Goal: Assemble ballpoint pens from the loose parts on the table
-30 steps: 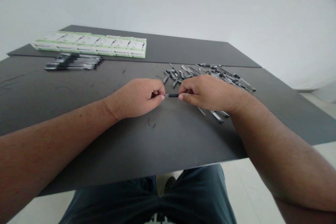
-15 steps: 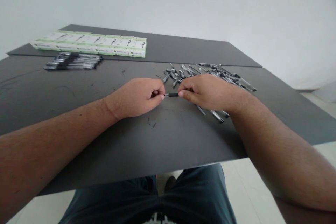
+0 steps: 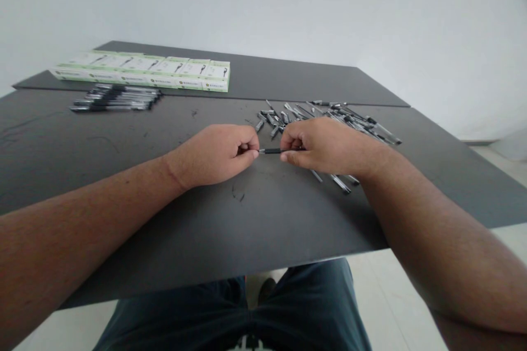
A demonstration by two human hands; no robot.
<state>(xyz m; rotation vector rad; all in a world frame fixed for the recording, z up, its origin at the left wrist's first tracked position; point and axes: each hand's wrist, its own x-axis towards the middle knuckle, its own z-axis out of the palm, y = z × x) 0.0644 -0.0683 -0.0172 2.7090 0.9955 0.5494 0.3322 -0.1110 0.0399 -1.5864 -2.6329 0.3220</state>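
Between my two hands a pen [image 3: 272, 151] with a black grip lies level, just above the grey table. My left hand [image 3: 226, 152] pinches its silvery tip end between thumb and forefinger. On the other end, the fingers of my right hand [image 3: 315, 145] are closed round the barrel, which they partly hide. Loose pen parts [image 3: 274, 120], short caps and clear barrels among them, lie scattered behind and beneath my right hand. A few clear barrels [image 3: 341, 183] stick out below that wrist.
At the back left, a row of green and white boxes [image 3: 216, 75] stands on the table [image 3: 197, 230]. In front of them lies a neat bunch of black and clear pens [image 3: 117, 97]. The table's near edge runs above my legs [image 3: 230, 312].
My right fingers open slightly and show more of the pen between and behind them. The left hand keeps its pinch at the tip. The piles and boxes stay as they were.
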